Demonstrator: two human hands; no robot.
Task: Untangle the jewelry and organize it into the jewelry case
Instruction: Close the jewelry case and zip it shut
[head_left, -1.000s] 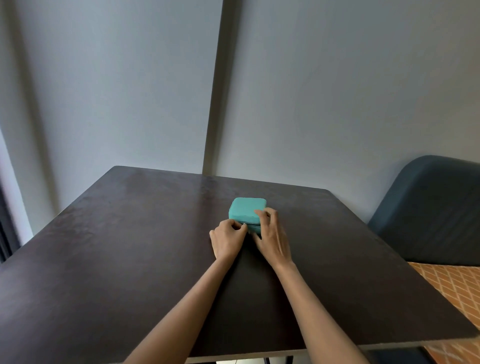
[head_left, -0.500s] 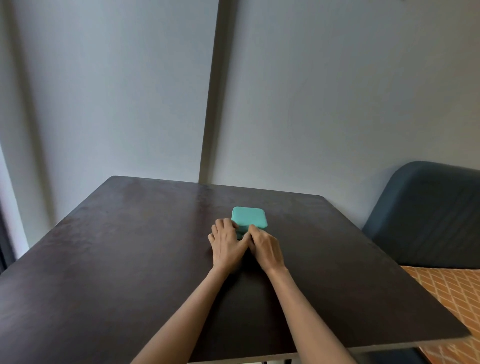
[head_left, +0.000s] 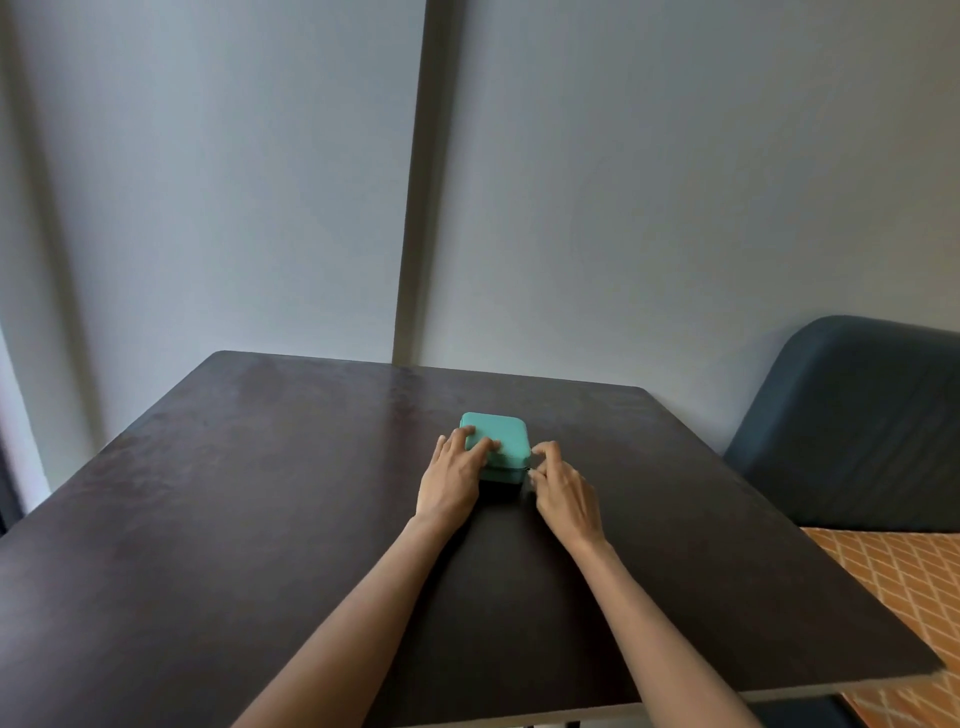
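Case (head_left: 503, 446) sat shut on the desk (head_left: 260, 493), between my hands. Left hand (head_left: 453, 478) lay flat on its lid, fingers straight, pressing it down. Right hand (head_left: 563, 486) was at the near right corner, fingertips pinched together, seemingly on the zipper pull; too small to be sure. No jewelry in sight. Step, as I judged: opening the case. Next: run the zipper round while the left steadies.

The left hand (head_left: 451, 480) covered the near left part of the closed teal jewelry case (head_left: 501, 441), so the case's contents were unseen. What the right hand's (head_left: 563, 488) fingertips pinched at the case's near right corner was too small to identify. The dark table (head_left: 208, 519) and the blue chair (head_left: 857, 431) ran past the frame edges.
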